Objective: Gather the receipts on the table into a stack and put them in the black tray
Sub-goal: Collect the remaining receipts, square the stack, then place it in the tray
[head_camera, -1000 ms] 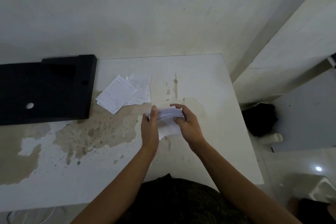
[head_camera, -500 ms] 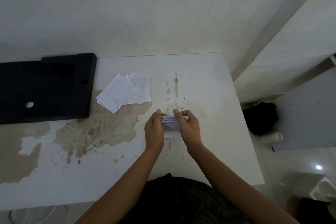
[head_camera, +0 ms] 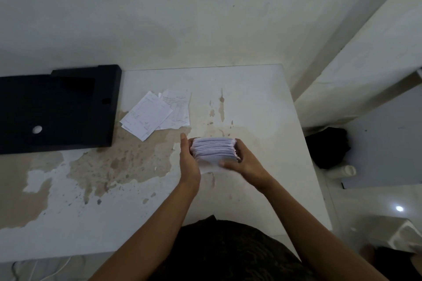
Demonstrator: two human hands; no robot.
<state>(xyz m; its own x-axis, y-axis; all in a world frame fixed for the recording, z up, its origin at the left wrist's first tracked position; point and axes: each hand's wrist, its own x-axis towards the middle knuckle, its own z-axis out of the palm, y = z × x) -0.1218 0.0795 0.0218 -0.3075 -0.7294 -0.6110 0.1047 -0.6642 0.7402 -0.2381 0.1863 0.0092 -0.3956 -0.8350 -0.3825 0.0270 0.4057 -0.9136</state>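
Stack [head_camera: 214, 151]: thin white slips, edges fanned, over the stained table [head_camera: 251, 102].
Left hand [head_camera: 188, 162]: clasps its left end.
Right hand [head_camera: 247, 162]: grips the right end (thumb in front).
Loose receipts [head_camera: 157, 115]: flat, near the tray [head_camera: 57, 109].

Both forearms bare, reaching in from 6 o'clock and converging over counter centre. Left grip [head_camera: 189, 162] upright, palm cupped against receipt stack [head_camera: 214, 150] at its 9 o'clock edge, fingertips toward 12. Right grip [head_camera: 246, 162] clasps 3 o'clock edge, thumb lying across near face, blurred. Wrists roughly level, close together.
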